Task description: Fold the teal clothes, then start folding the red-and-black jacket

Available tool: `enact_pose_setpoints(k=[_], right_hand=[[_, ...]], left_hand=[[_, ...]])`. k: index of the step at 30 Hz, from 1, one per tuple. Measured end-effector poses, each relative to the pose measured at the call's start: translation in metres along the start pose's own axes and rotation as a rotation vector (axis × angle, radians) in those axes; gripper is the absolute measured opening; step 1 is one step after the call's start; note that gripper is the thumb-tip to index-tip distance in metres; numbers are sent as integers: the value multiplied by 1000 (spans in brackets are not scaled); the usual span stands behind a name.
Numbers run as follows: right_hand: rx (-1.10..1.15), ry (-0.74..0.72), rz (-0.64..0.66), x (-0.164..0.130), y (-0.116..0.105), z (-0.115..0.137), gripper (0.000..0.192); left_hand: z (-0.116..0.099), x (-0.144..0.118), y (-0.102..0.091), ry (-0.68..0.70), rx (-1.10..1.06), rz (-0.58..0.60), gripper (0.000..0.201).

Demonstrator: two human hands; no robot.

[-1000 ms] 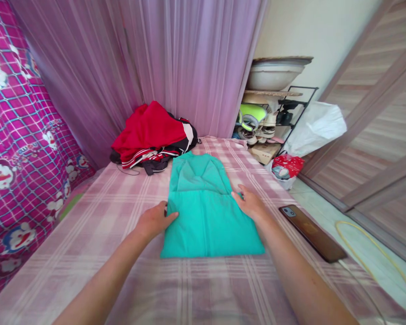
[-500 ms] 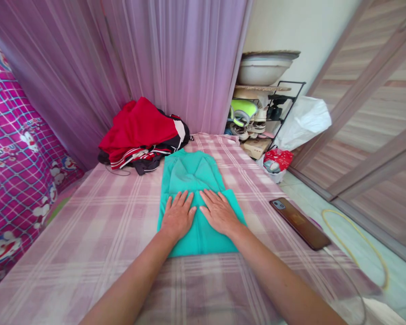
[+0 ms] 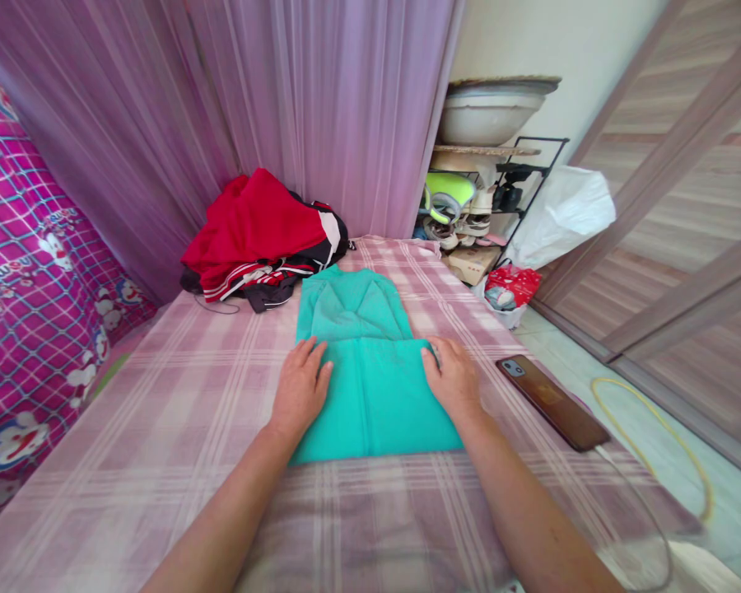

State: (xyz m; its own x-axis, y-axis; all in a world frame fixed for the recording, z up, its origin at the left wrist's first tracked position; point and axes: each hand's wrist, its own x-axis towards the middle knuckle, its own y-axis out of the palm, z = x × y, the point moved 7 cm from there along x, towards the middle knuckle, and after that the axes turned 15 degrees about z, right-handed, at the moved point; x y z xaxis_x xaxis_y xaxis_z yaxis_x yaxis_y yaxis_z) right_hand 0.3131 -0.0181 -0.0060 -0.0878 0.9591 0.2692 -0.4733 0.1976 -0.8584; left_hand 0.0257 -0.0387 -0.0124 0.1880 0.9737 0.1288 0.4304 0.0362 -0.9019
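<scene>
Two hands at the sides of a folded teal garment on a plaid sheet.
The teal garment (image 3: 376, 403) lies flat in the middle of the plaid sheet (image 3: 179, 403), its near part doubled over. The left hand (image 3: 299, 385) rests on its left edge, grip released, fingers extended; the right hand (image 3: 455, 380) touches the right edge near the fold's corner, fingers bent, and whether that grip pinches cloth I cannot tell. A phone (image 3: 552, 402) lies to the right; a red-and-black clothes pile (image 3: 256, 222) sits beyond, to the left.
</scene>
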Motion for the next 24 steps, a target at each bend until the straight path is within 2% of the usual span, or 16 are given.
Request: enact_pose_setpoints(k=[3, 7, 10, 14, 16, 18, 21, 24], right_hand=[[8, 136, 68, -2, -3, -13, 42], [73, 222, 111, -1, 1, -21, 39], [229, 221, 116, 2, 10, -27, 40], [582, 188, 87, 6, 22, -40, 48], [704, 175, 80, 8, 28, -44, 54], [714, 198, 115, 10, 35, -47, 58], [541, 225, 143, 10, 39, -50, 61], [381, 193, 111, 9, 35, -49, 59]], left_hand=[[33, -8, -21, -164, -66, -61, 52], [57, -14, -18, -379, -314, 51, 51], [58, -15, -8, -396, -535, 55, 54], [58, -14, 3, -368, -744, 44, 66], [60, -15, 3, -387, -729, 34, 65], [61, -15, -1, -424, -590, 44, 59], [59, -13, -6, -456, -352, 89, 52], [57, -12, -7, -441, -300, 99, 52]])
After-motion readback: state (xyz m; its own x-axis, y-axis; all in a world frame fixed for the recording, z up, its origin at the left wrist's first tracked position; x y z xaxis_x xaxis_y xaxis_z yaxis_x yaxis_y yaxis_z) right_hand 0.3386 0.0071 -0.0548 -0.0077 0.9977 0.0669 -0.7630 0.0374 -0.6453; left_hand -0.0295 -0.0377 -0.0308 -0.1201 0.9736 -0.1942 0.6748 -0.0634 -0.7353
